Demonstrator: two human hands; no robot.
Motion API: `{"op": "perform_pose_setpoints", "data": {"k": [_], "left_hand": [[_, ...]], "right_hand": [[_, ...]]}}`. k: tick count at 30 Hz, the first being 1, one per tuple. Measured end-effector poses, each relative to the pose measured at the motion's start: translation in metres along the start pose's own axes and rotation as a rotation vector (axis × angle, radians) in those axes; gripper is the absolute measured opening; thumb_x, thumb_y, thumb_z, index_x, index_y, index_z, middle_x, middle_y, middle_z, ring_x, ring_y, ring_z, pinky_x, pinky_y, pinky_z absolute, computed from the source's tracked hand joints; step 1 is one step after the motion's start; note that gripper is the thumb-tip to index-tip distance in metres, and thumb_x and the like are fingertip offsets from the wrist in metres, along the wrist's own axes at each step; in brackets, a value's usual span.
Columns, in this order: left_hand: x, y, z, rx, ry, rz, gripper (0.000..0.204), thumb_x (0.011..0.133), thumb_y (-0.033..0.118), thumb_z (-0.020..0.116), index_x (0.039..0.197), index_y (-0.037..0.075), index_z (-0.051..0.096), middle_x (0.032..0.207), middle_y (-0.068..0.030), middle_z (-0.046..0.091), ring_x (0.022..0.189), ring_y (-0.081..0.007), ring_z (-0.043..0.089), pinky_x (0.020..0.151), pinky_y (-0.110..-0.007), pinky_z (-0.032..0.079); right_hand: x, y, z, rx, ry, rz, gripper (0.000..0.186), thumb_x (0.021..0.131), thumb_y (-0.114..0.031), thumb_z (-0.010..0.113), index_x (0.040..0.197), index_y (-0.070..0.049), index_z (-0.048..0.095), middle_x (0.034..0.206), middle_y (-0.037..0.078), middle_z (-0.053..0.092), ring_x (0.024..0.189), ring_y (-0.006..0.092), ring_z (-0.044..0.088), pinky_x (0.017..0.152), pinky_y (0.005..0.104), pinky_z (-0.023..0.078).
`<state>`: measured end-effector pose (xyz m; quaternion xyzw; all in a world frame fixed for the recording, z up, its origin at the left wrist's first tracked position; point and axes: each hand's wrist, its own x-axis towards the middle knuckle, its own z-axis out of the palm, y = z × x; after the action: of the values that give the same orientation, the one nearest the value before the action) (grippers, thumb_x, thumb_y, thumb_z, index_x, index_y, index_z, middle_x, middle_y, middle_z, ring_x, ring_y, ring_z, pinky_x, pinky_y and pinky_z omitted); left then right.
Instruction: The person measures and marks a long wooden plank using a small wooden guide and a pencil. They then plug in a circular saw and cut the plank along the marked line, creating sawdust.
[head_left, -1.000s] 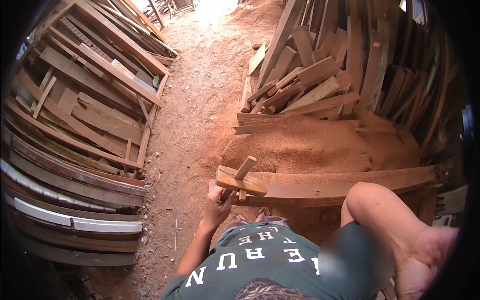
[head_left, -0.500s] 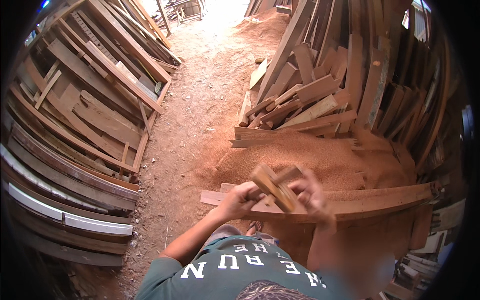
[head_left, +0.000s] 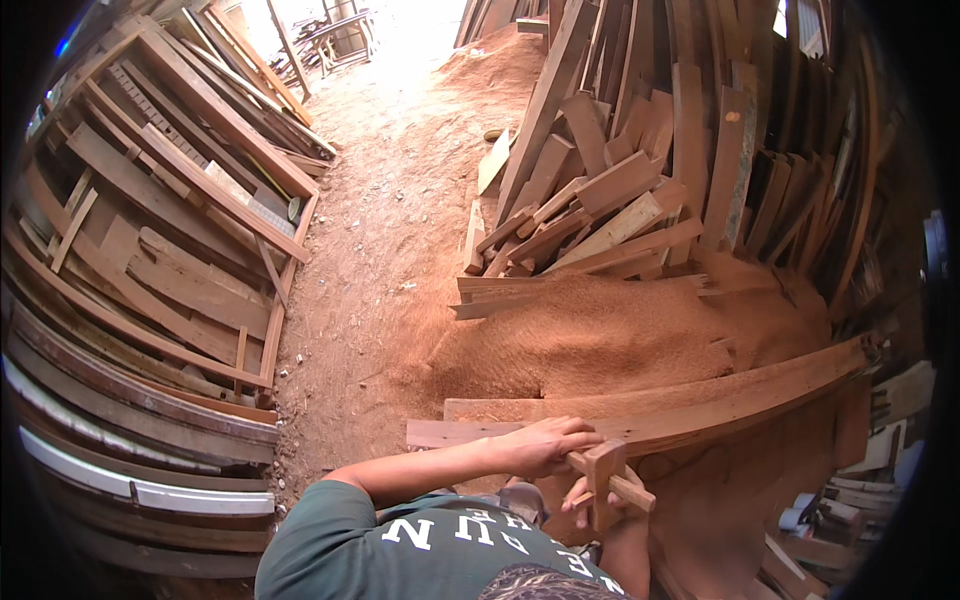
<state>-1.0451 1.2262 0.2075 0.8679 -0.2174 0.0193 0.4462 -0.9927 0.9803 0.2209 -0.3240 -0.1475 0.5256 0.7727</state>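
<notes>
A wooden tool like a marking gauge [head_left: 607, 470], a block crossed by a bar, is held low at the right of my body, tilted. My left hand [head_left: 548, 446] grips the bar's upper-left end with curled fingers. My right hand [head_left: 583, 502] is closed on the tool from below, partly hidden by the block. Just beyond both hands lie long boards [head_left: 740, 395] along a sawdust mound; the board ends at the left pass behind my left forearm.
A dirt path [head_left: 360, 250] runs ahead to a bright opening. Stacked frames and planks [head_left: 180, 290] line the left. Leaning boards and offcuts [head_left: 620, 180] rise behind the sawdust mound [head_left: 610, 335] on the right. More scraps [head_left: 850, 500] lie at lower right.
My left hand has moved right with the tool. My right hand has come in from the right edge and taken hold of it. The tool is turned and lower in view.
</notes>
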Motion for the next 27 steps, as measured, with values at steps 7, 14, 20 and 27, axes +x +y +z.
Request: {"op": "perform_pose_setpoints", "data": {"k": [7,14,20,27], "left_hand": [[-0.148,-0.15,-0.03,0.34,0.045,-0.616,0.085,0.091,0.045,0.072,0.155,0.002,0.036,0.153,-0.0255,0.043,0.142,-0.0424,0.041,0.115,-0.055,0.038],[-0.297,-0.26,-0.005,-0.109,-0.51,-0.631,0.086,0.087,0.046,0.075,0.15,0.0,0.041,0.142,-0.0263,0.056,0.132,-0.0415,0.055,0.109,-0.049,0.046],[-0.306,-0.265,-0.016,-0.128,-0.548,-0.527,0.074,0.082,0.031,0.073,0.145,0.0,0.049,0.13,-0.0279,0.063,0.122,-0.0418,0.062,0.105,-0.048,0.049],[-0.312,-0.256,-0.038,-0.178,-0.558,-0.577,0.08,0.076,0.018,0.066,0.15,-0.004,0.045,0.136,-0.0309,0.06,0.13,-0.0427,0.058,0.111,-0.047,0.046]], "right_hand": [[0.051,0.042,0.033,-0.292,0.662,-0.456,0.053,0.093,-0.025,0.067,0.132,0.007,0.051,0.105,0.027,0.069,0.067,0.024,0.069,0.055,0.0351,0.059],[0.111,0.22,-0.027,-0.527,1.608,-0.376,0.063,0.094,-0.024,0.065,0.147,0.002,0.041,0.116,0.015,0.061,0.096,0.0221,0.064,0.077,0.0375,0.055],[0.165,0.345,-0.03,-0.097,1.883,-0.197,0.099,0.092,-0.048,0.069,0.159,0.006,0.02,0.156,0.028,0.038,0.134,0.0354,0.053,0.104,0.0452,0.052],[0.221,0.355,-0.023,-0.321,1.92,-0.214,0.086,0.097,-0.028,0.067,0.155,0.009,0.015,0.153,0.035,0.035,0.135,0.0422,0.051,0.107,0.0486,0.052]]}}
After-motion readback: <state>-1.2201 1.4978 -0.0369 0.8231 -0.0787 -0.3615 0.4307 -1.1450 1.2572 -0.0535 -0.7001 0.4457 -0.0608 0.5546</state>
